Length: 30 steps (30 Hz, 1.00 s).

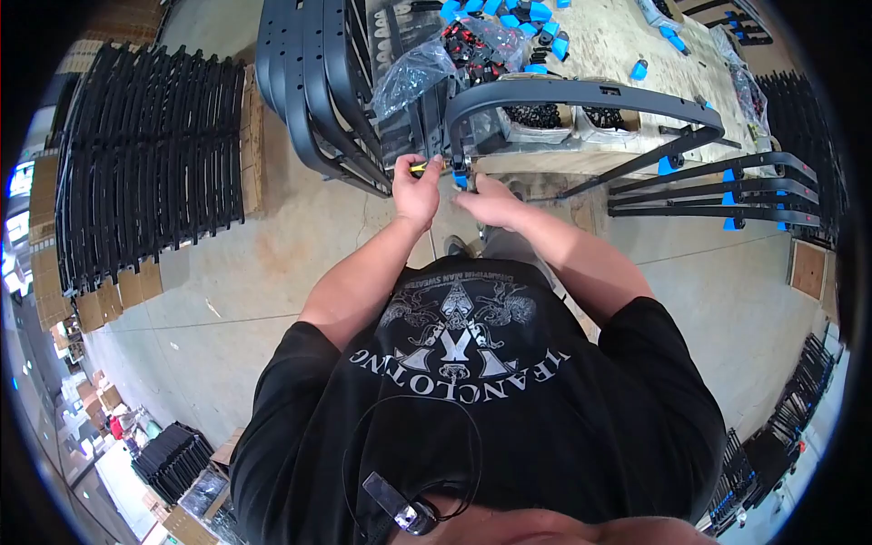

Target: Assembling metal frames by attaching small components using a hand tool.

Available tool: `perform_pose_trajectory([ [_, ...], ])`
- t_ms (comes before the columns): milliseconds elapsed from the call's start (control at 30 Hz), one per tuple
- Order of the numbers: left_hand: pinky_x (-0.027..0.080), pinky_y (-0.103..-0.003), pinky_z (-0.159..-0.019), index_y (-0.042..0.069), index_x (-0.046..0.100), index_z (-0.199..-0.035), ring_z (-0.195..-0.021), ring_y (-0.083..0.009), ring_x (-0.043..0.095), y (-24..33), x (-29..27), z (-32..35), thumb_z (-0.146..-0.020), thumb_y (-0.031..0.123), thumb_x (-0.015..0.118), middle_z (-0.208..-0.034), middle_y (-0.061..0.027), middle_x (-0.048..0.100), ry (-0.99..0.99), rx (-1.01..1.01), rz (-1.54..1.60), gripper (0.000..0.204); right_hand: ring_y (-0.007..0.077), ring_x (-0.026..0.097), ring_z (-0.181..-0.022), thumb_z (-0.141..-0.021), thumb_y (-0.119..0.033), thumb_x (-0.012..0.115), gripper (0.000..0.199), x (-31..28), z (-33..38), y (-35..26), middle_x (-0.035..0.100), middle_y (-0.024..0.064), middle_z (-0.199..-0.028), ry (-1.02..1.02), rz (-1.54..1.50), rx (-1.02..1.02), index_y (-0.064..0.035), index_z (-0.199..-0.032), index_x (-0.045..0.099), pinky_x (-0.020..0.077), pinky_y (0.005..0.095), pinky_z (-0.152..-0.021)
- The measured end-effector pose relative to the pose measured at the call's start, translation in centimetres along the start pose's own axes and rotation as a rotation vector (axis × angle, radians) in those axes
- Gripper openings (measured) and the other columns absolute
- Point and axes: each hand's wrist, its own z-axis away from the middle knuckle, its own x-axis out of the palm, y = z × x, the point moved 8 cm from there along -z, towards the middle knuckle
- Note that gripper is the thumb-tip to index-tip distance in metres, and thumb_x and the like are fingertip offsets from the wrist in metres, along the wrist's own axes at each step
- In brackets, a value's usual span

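A black bent metal tube frame (pixel 563 91) lies across the front of the workbench, its near left end pointing toward me. At that end sits a small blue fitting (pixel 460 177). My right hand (pixel 490 202) is closed around something beside this fitting; its fingers are partly hidden, so I cannot make out what it grips. Just left of the frame end, my left hand (pixel 417 193) pinches a small yellow-and-black object (pixel 418 168), of which only a short piece shows between thumb and fingers.
Several black frames (pixel 309 91) stand at the bench's left; more with blue fittings (pixel 727 195) lean at its right. On the wooden bench (pixel 599 45) are a plastic bag of red-and-black parts (pixel 472 50) and boxes of small black hardware (pixel 536 127). Stacked black frames (pixel 154 154) stand far left.
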Motion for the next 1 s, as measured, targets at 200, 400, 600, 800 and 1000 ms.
perform_pose_trajectory([
  [200, 0.05, -0.031, -0.077, 0.005, 0.04, -0.139, -0.087, -0.0151, 0.057, 3.3, 0.1, 1.1, -0.085, 0.023, 0.082, -0.103, -0.0078, 0.063, 0.131, 0.237, 0.049, 0.071, 0.046, 0.061, -0.118, -0.089, -0.027, 0.064, 0.057, 2.3, -1.3, 2.4, 0.063, 0.0336, -0.121, 0.141, -0.288, -0.154, 0.0078, -0.13, 0.046, 0.0474, 0.0481, -0.1],
  [400, 0.051, -0.032, -0.071, 0.004, 0.049, -0.127, -0.081, -0.0155, 0.061, -0.9, 0.0, 4.4, -0.085, 0.017, 0.078, -0.096, -0.0072, 0.065, -0.018, 0.026, -0.216, 0.053, 0.0488, 0.059, -0.117, -0.091, -0.02, 0.058, 0.051, 2.7, -1.6, 2.4, 0.061, 0.0368, -0.119, 0.122, -0.276, -0.05, 0.0126, -0.127, 0.045, 0.0461, 0.0492, -0.101],
  [600, 0.055, -0.041, -0.071, 0.005, 0.066, -0.103, -0.078, -0.0309, 0.071, -3.8, 1.0, 1.9, -0.084, 0.028, 0.071, -0.083, -0.015, 0.072, 0.064, 0.119, -0.413, 0.03, 0.0209, 0.059, -0.059, -0.094, -0.016, 0.058, 0.023, 1.8, 2.9, -0.5, 0.059, 0.0129, -0.081, 0.094, -0.48, 0.058, 0.0014, -0.105, 0.049, 0.0488, 0.0369, -0.049],
  [800, 0.053, -0.043, -0.068, 0.004, 0.067, -0.083, -0.073, -0.0337, 0.07, -4.8, 1.9, -2.2, -0.086, 0.026, 0.067, -0.077, -0.0165, 0.071, 0.057, 0.303, -0.368, 0.022, 0.0205, 0.057, -0.055, -0.094, -0.01, 0.058, 0.02, 1.7, 3.6, -1.1, 0.056, 0.01, -0.077, 0.016, -0.566, 0.07, 0.0018, -0.105, 0.047, 0.0485, 0.0376, -0.049],
  [1000, 0.048, -0.031, -0.065, 0.003, 0.067, -0.087, -0.068, -0.0112, 0.059, -3.8, 1.7, -0.6, -0.085, 0.021, 0.074, -0.074, -0.0022, 0.066, -0.056, 0.117, -0.053, 0.02, 0.0226, 0.063, -0.066, -0.093, -0.004, 0.058, 0.018, 2.0, 2.2, 1.9, 0.059, 0.009, -0.081, 0.057, -0.943, 0.012, -0.0038, -0.108, 0.049, 0.0563, 0.0386, -0.061],
])
